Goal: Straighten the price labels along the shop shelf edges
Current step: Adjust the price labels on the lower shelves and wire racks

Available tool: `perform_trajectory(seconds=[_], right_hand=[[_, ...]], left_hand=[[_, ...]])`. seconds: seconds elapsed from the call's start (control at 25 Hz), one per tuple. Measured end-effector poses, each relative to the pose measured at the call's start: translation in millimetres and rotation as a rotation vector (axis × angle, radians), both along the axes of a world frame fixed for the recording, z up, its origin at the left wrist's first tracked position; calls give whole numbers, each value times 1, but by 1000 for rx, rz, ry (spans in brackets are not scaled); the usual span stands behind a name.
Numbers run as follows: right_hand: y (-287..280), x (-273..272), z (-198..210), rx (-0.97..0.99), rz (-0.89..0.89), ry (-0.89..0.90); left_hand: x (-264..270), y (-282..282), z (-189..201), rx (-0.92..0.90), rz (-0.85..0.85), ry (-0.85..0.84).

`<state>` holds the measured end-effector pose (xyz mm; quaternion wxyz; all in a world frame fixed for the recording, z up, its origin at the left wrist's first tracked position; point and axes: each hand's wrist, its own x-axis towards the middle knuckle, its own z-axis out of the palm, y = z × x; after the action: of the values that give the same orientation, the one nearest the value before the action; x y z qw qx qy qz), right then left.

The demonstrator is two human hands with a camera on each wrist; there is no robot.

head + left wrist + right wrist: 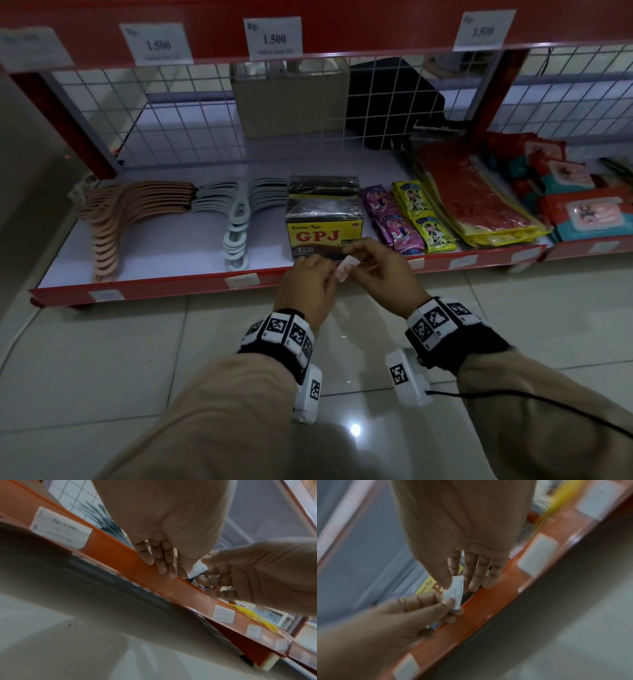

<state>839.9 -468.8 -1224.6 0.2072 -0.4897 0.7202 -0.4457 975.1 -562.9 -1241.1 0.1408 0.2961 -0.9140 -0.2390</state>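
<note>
Both hands, left hand (308, 281) and right hand (383, 270), pinch 1 price label (347, 266) above the shelf edge (191, 286).

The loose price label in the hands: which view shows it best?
Right wrist: the price label faces the camera, pinched by right hand and left hand. Head shows it small; left wrist only a corner.
</note>
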Motion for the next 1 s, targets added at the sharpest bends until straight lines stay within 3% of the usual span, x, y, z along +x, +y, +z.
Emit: perform_trajectory(seconds=[0.08, 0.16, 0.4, 0.72, 1.0], right_hand=[[-1, -4, 4, 16, 88, 333], [-1, -6, 6, 24, 110, 447], [-5, -7, -3, -58, -64, 240], [-15, 6, -18, -3, -38, 432], [-14, 12, -21, 92, -32, 595]], left_hand=[[0, 0, 2, -40, -22, -47], [0, 1, 3, -94, -17, -104], [10, -2, 3, -273, 63, -209], [19, -11, -1, -145, 75, -122], [19, -10, -5, -222, 51, -209]])
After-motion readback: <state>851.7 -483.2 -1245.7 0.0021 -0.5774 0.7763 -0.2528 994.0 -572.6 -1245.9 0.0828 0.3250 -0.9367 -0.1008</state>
